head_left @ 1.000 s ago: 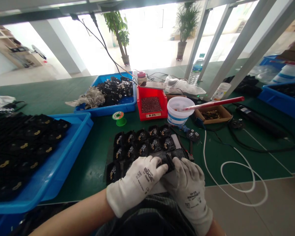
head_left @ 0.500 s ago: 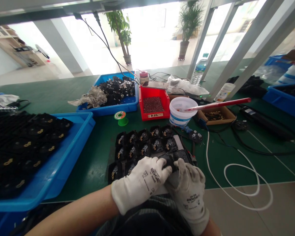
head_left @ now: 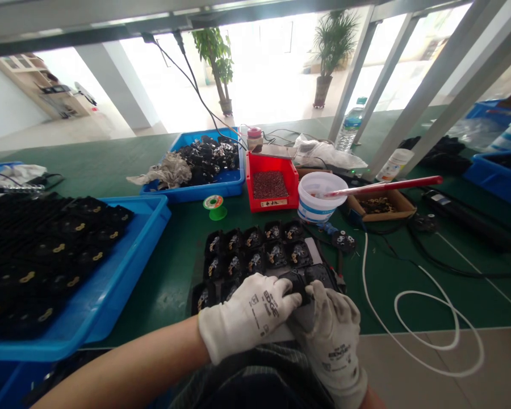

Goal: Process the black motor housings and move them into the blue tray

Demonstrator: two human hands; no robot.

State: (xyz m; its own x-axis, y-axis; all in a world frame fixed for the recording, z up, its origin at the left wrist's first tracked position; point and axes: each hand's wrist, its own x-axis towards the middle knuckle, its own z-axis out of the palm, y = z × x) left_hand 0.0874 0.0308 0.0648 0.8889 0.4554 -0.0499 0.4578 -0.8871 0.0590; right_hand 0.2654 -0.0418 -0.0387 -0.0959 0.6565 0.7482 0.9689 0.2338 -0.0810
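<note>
White gloves cover both hands. My left hand [head_left: 255, 309] has its fingers closed on a black plastic housing [head_left: 297, 284] near the table's front edge. Close beside it, my right hand [head_left: 334, 335] has curled fingers at the housing's right side; whether they grip anything is hidden. Rows of black housings with metal parts inside [head_left: 254, 261] stand on the table just beyond my left hand. Another black housing [head_left: 319, 274] lies flat beyond my right fingertips.
A blue tray of black parts [head_left: 153, 227] is at the left. Farther back are another blue tray [head_left: 221, 186], a red bin [head_left: 293, 190], a white bucket [head_left: 319, 213], a green spool [head_left: 216, 211] and a cardboard box [head_left: 387, 215]. A white cable [head_left: 368, 284] loops at the right.
The view has shifted, so the scene appears slightly lower and farther right. Both hands stay at the black housing with almost the same pose.
</note>
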